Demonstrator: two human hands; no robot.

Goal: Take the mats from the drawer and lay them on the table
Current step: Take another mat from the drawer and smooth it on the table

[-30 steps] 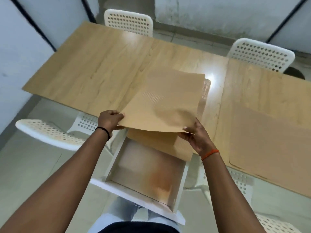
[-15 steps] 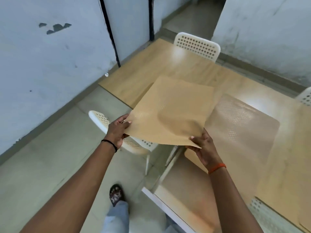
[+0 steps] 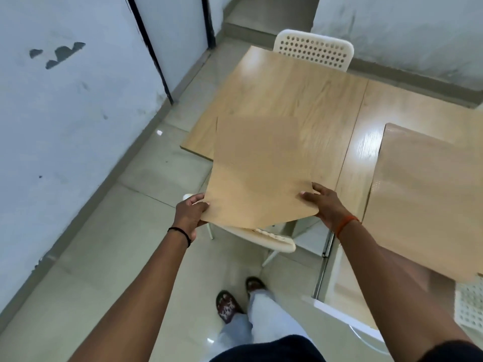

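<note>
Mat [image 3: 257, 171] hangs in the air between both hands, its far edge out over the near corner of the table [image 3: 295, 90], its near edge sagging above a white chair [image 3: 264, 237]. The left hand [image 3: 189, 214] pinches the near-left corner, thumb on top and fingers curled beneath; the right hand [image 3: 322, 203] grips the near-right corner, fingers lying on top and the thumb hidden under the sheet. A second mat [image 3: 423, 197] already lies on the table, well to the right of the right fingers, and the open drawer [image 3: 339, 286] sits below that wrist. To do this well, I'd say, carry the sheet forward past the fingertips until all of it is over wood, let the far edge touch down first, then lower the near corners together so it lies flat, square to the table edge and clear of the other mat.
</note>
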